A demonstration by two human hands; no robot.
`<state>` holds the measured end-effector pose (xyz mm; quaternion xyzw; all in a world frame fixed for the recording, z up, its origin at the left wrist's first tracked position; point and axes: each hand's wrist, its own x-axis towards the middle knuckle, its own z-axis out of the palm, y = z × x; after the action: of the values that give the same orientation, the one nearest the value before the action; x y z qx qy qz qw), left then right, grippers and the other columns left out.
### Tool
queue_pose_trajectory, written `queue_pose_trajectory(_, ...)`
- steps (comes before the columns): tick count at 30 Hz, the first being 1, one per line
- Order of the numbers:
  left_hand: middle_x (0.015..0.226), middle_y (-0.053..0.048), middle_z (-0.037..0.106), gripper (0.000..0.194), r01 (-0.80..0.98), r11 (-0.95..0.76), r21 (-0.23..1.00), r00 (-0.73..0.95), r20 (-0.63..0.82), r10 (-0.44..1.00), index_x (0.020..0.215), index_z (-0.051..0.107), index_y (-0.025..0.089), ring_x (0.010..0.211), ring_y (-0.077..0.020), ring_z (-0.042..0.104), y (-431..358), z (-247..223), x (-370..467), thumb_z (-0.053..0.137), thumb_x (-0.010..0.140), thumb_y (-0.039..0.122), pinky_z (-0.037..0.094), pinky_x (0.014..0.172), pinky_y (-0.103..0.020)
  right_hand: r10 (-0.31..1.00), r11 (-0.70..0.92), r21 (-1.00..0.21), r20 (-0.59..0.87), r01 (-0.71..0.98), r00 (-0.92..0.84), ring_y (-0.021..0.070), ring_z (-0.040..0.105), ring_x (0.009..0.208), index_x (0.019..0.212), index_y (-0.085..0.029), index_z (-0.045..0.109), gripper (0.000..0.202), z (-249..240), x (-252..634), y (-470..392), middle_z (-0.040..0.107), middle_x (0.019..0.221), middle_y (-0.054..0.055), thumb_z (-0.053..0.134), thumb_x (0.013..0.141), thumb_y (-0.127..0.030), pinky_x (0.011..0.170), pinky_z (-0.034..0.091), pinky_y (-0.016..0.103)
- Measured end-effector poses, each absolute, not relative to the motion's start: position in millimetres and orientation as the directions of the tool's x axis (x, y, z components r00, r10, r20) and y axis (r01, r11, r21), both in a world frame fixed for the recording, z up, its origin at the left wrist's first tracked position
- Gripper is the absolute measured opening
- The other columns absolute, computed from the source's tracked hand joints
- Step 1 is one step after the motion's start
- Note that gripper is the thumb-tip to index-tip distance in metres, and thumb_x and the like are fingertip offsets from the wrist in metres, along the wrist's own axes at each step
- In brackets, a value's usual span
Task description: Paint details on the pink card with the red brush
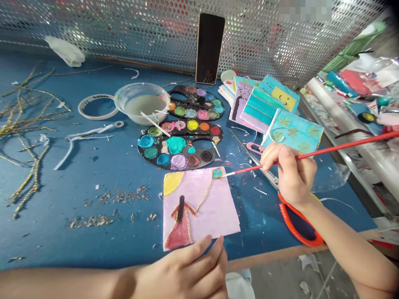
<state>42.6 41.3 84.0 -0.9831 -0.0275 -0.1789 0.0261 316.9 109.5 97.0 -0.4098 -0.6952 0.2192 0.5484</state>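
A thin red paintbrush (pixel 343 147) is pinched in my right hand (pixel 291 176), its pale tip touching a small turquoise diamond (pixel 217 173) at the top right of a pink painted card (pixel 212 211). The card also bears a yellow corner and a figure in a dark red dress (pixel 180 232), outlined with gold cord that runs up to the diamond. My left hand (pixel 190 272) lies at the card's lower edge, fingers stretched out and touching or very near it. Just above the card sits a black paint palette (pixel 141 155) with several coloured wells.
Behind stand a second palette (pixel 215 94), a clear bowl (pixel 124 97) of cloudy water and an upright phone (pixel 210 47). Right are painted cards (pixel 260 108) and orange-handled scissors (pixel 283 214) under my right hand. Left lie a tape roll (pixel 81 109) and gold cords (pixel 34 174).
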Motion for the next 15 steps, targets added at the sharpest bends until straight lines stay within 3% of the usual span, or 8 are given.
queue_pose_trajectory(7, 0.113, 0.001, 0.069, 0.018, 0.059, -0.997, -0.039, 0.932, 0.361, 0.041, 0.096, 0.064, 0.026, 0.117, -0.0203, 0.058, 41, 81, 43, 0.046, 0.092, 0.027, 0.042, 0.104, -0.034, 0.814, 0.533, -0.804, 0.572, 0.265, 0.098, 0.0134, 0.050, 0.058, 0.062, -0.020, 0.059, 0.044, 98, 318, 111, 0.054, 0.058, 0.001, 0.041, 0.100, -0.033, 0.059, 0.038, 0.033)
queue_pose_trajectory(12, 0.108, 0.001, 0.070, 0.019, -0.029, -0.999, -0.032, 0.893, 0.447, -0.040, 0.090, 0.067, 0.025, 0.112, -0.0202, 0.059, 41, 83, 43, 0.048, 0.091, 0.029, 0.044, 0.103, -0.034, 0.948, 0.298, -0.952, 0.304, 0.074, 0.096, 0.0155, 0.061, 0.071, 0.082, -0.020, 0.071, 0.056, 103, 323, 121, 0.067, 0.074, 0.005, 0.030, 0.098, -0.054, 0.064, 0.046, 0.031)
queue_pose_trajectory(15, 0.102, -0.002, 0.070, 0.014, -0.082, -0.996, -0.032, 0.855, 0.511, -0.087, 0.080, 0.066, 0.022, 0.101, -0.0185, 0.060, 41, 82, 44, 0.055, 0.086, 0.027, 0.046, 0.096, -0.031, 0.983, 0.160, -0.987, 0.162, 0.033, 0.081, 0.0168, 0.066, 0.078, 0.095, -0.019, 0.070, 0.058, 101, 326, 129, 0.071, 0.085, 0.007, 0.026, 0.097, -0.057, 0.066, 0.050, 0.030)
